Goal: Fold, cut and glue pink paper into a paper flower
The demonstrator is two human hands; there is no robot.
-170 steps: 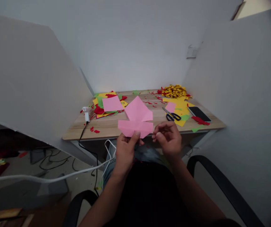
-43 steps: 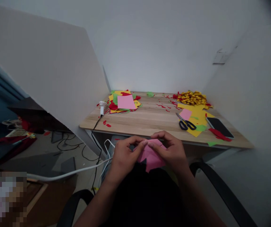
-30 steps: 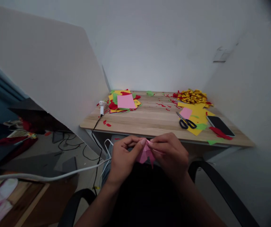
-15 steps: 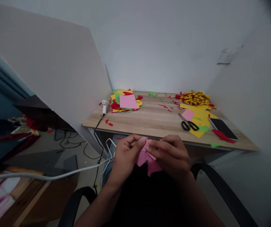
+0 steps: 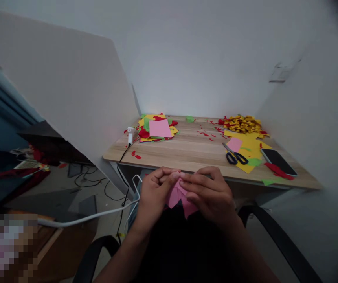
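Note:
Over my lap, just before the table's front edge, both hands pinch a folded piece of pink paper (image 5: pixel 176 195). My left hand (image 5: pixel 156 193) is closed on its upper left, thumb and forefinger at the top. My right hand (image 5: pixel 212 193) grips the top and right side, its fingers covering part of the paper. Two pointed flaps hang below the fingertips. On the table beyond lie dark-handled scissors (image 5: pixel 236 156), resting across yellow paper (image 5: pixel 245 143) and a small pink piece (image 5: pixel 234 144).
A pink sheet (image 5: pixel 160 128) tops a pile of coloured paper at the back left. Folded yellow pieces (image 5: pixel 244 125) are heaped at the back right. A phone (image 5: pixel 279 161) lies near the right edge. A white adapter (image 5: pixel 130 136) with a black cable and a white cable (image 5: pixel 95 216) are on the left.
My right hand has shifted slightly left and its fingers have closed in over the pink paper's right side. The left hand keeps its pinch at the top.

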